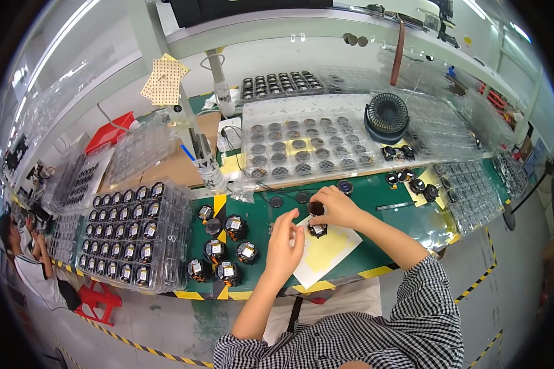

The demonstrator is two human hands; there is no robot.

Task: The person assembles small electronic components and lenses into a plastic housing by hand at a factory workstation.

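Note:
My right hand (338, 210) pinches a dark round disc (316, 208) at its edge, tilted up above the bench. Just below it sits a small black round part (317, 230) with light marks, at the top edge of a white sheet with a yellow patch (323, 252). My left hand (285, 242) is beside that part on the left, its fingers apart and nothing visible in them. Several stacks of black round parts with white labels (226, 270) stand on the green bench to the left. Dark discs (302, 197) lie flat beyond my hands.
A clear tray of round parts (301, 147) lies at the back, with a black fan (388, 117) on its right. Stacked trays of labelled parts (129, 234) stand left; more clear trays (471, 190) lie right. A pen (395, 206) rests on the bench. Another person (34, 264) sits far left.

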